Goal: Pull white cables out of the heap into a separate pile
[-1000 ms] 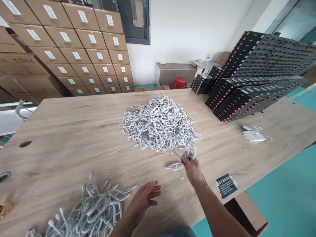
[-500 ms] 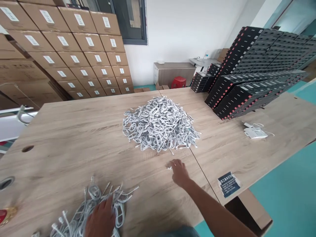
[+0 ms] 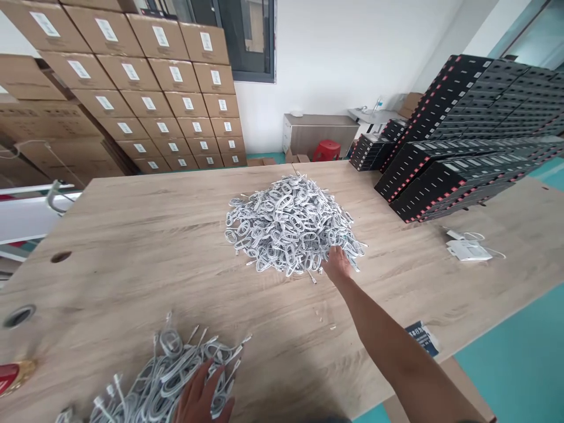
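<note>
Near the front edge, my left hand (image 3: 201, 395) rests on a loose heap of grey-white cables (image 3: 170, 376), its fingers spread apart. The cables have pale plugs and lie partly under the palm. Farther out, my right hand (image 3: 338, 263) touches the near right side of a large pile of coiled cables (image 3: 288, 226). Its fingers look curled together at the coils; whatever they grip is hidden.
Tall stacks of black boxes (image 3: 440, 176) stand on the right of the wooden table (image 3: 132, 235). Nearer are a white adapter with a cord (image 3: 469, 249) and a dark printed card (image 3: 420, 338). Brown cartons (image 3: 167, 106) line the back left. Small white scraps (image 3: 332, 327) lie in front.
My right hand has moved forward from the table in front of the large pile to its near right edge. My left hand has shifted slightly right and its fingers have spread.
</note>
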`<state>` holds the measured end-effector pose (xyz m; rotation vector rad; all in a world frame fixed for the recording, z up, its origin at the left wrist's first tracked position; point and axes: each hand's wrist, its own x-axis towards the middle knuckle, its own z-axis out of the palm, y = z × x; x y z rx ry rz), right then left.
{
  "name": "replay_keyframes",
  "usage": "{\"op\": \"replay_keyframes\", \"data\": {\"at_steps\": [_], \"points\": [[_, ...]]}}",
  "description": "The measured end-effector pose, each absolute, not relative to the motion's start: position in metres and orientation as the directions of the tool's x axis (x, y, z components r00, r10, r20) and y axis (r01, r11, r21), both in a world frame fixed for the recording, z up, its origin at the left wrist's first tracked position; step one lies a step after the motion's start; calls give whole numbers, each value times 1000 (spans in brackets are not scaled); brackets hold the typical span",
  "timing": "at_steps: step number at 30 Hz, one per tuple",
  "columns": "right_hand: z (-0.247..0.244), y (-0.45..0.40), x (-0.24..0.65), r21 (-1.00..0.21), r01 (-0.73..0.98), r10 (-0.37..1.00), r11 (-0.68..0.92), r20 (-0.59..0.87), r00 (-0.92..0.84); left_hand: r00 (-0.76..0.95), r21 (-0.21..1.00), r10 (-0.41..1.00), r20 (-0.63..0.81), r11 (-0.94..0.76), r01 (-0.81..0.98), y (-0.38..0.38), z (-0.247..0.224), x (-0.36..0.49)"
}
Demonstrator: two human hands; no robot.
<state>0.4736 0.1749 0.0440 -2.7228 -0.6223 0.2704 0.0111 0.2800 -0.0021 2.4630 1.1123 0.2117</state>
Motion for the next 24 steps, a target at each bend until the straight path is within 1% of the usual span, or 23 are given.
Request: {"op": "replay_keyframes", "data": {"at_steps": [2,4,5,7,8,9,11,13,15,17,19,22,24], "points": [[47,177,480,-381,354,427,-854,-124,896,646,629,755,-112,-449,634,281,6,23],[52,172,473,-402,305,382,-863,-124,916,596,786,763,-250,-200,585,278,15,40],[55,167,463,-408,281,357,-869,-123,926,581,837,742,-333,-51,545,275,20,50],[58,156,429,-460,257,345,-850,-117,931,592,877,663,-458,227,424,267,29,74],[59,152,405,-515,261,368,-817,-116,922,616,870,614,-494,340,358,262,33,87],[59,148,379,-593,272,411,-757,-108,905,639,853,576,-511,431,294,257,37,101],[56,145,325,-746,287,513,-601,-85,854,659,795,527,-536,578,184,248,44,127],[52,146,278,-825,265,570,-499,-83,817,681,697,451,-577,706,122,242,49,148],[48,147,247,-866,278,638,-415,-59,768,704,595,377,-602,800,80,239,54,163],[45,146,233,-893,324,713,-311,6,701,716,534,342,-608,844,52,239,57,171],[42,143,230,-918,332,750,-217,61,659,718,527,346,-603,849,34,239,58,174],[43,141,232,-961,216,742,-173,17,670,682,542,382,-624,840,26,235,55,178],[48,143,232,-976,134,753,-173,-43,657,599,577,458,-657,816,8,234,54,179]]}}
